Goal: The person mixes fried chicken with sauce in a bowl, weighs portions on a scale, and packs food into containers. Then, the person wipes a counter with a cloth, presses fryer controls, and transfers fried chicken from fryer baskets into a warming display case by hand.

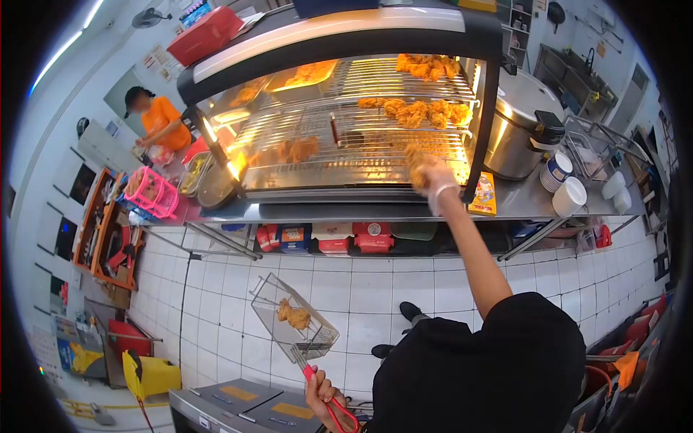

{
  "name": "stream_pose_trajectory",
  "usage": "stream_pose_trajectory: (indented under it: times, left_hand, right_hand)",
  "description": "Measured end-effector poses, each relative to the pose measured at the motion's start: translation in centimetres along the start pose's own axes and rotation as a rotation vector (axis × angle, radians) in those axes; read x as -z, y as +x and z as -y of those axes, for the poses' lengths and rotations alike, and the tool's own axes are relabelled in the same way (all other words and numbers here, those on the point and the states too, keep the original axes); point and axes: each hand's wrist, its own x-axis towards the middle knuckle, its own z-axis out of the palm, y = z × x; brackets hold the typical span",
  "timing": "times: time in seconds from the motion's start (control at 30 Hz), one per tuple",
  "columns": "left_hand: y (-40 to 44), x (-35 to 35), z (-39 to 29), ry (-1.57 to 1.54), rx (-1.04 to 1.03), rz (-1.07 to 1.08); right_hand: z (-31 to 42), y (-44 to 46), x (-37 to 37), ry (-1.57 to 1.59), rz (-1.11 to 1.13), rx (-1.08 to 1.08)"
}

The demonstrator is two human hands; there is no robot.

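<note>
My right hand (437, 177), in a clear plastic glove, reaches into the lit display warmer (361, 193). Its fingers are closed around a piece of fried chicken (416, 160) above the lower rack. Down at the bottom, my left hand (325, 394) grips the red handle (339, 413) of a wire fry basket (323, 335). A few pieces of fried chicken (292, 315) lie in this basket, which hangs over the tiled floor. More fried chicken (415, 114) sits in a row on the warmer's rack, with another group (429, 66) higher up.
A large steel pot (514, 126) stands right of the warmer, near stacked paper cups (556, 172) and a yellow box (483, 195). At left are a pink basket (153, 193) and a person in an orange shirt (164, 123). Grey equipment (234, 404) is below.
</note>
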Motion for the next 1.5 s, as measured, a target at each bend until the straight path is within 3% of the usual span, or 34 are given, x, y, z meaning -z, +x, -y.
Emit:
stream_pose_trajectory:
  times: [0.03, 0.13, 0.23, 0.27, 0.33, 0.4, 0.5, 0.53, 0.6, 0.67, 0.73, 0.8, 0.83, 0.9, 0.97, 1.07, 1.13, 1.17, 1.23, 1.27, 1.3, 1.33, 1.37, 1.5]
  left_hand:
    - [0.3, -0.2, 0.6, -0.010, -0.012, 0.002]
    - [0.8, -1.0, 2.4, -0.036, -0.048, 0.005]
    - [1.4, -1.9, 4.1, -0.025, -0.083, 0.013]
    - [1.7, -2.1, 4.7, -0.012, -0.104, 0.009]
    - [1.9, -2.8, 5.5, -0.017, -0.142, 0.004]
    - [2.0, -3.5, 6.4, -0.055, -0.166, 0.004]
    - [2.3, -3.7, 6.9, -0.070, -0.145, 0.082]
    - [2.5, -3.5, 6.9, -0.094, -0.138, 0.077]
    - [2.5, -2.9, 6.8, -0.146, -0.128, 0.062]
    - [2.3, -2.7, 6.9, -0.154, -0.129, 0.058]
    - [2.6, -2.9, 6.9, -0.148, -0.131, 0.051]
    - [2.3, -2.2, 6.4, -0.121, -0.135, 0.004]
    - [2.2, -1.7, 6.1, -0.098, -0.123, 0.008]
    - [2.5, -1.3, 5.9, -0.067, -0.105, 0.018]
    - [2.2, -2.2, 5.8, -0.021, -0.107, -0.016]
    - [1.8, -1.8, 5.8, 0.071, -0.125, -0.055]
    - [1.3, -2.2, 5.7, 0.163, -0.116, -0.103]
    - [1.2, -2.6, 5.7, 0.213, -0.103, -0.118]
    - [0.5, -3.0, 5.5, 0.297, -0.071, -0.130]
    - [0.0, -3.2, 5.2, 0.342, -0.049, -0.139]
    - [-0.3, -3.5, 5.1, 0.389, -0.023, -0.146]
    - [-0.7, -3.8, 5.1, 0.421, 0.001, -0.140]
    - [-1.3, -3.9, 5.0, 0.456, 0.025, -0.136]
    - [-3.5, -4.9, 5.2, 0.531, 0.089, -0.106]
  right_hand:
    - [1.3, 2.4, 1.3, 0.003, -0.040, 0.100]
    - [5.3, 7.8, 3.0, -0.830, -0.232, 0.473]
    - [8.2, 7.0, 0.4, -1.127, -0.416, 0.570]
    - [7.5, 9.3, 1.4, -1.015, -0.270, 0.468]
    - [5.7, 10.9, 0.7, -1.004, -0.313, 0.717]
    - [5.3, 11.7, 0.0, -0.916, -0.398, 0.801]
    - [4.5, 13.5, -1.1, -1.060, -0.518, 1.032]
    - [4.3, 12.5, -1.1, -0.797, -0.461, 0.996]
    - [5.7, 10.9, -1.5, -1.069, -0.445, 0.797]
    - [4.4, 12.2, -1.0, -1.141, -0.428, 0.603]
    - [2.2, 14.9, -0.3, -1.225, -0.701, 1.022]
    - [1.4, 16.0, 0.9, -1.164, -0.616, 1.116]
    - [2.2, 15.7, 1.5, -1.082, -0.402, 0.991]
    - [-1.4, 23.0, 3.7, -1.328, -0.619, 1.252]
    - [8.1, 9.6, -3.7, -1.482, -0.334, 0.624]
    - [1.7, 7.3, -2.5, -0.677, -0.131, 0.871]
    - [0.1, 1.9, -4.8, -0.904, 0.071, 0.832]
    - [-0.1, -2.0, -7.5, -1.253, 0.178, 1.011]
    - [-4.3, -8.1, -12.0, -1.100, 0.721, 0.553]
    - [-8.2, -9.1, -13.3, -1.215, 1.092, 0.544]
    - [-13.6, -10.7, -13.9, -0.796, 1.262, 0.399]
    - [-15.1, -12.6, -16.4, -1.001, 1.499, 0.731]
    - [-17.2, -14.5, -19.1, -1.238, 1.636, 0.524]
    - [-27.4, -16.1, -21.6, -1.572, 1.573, 0.410]
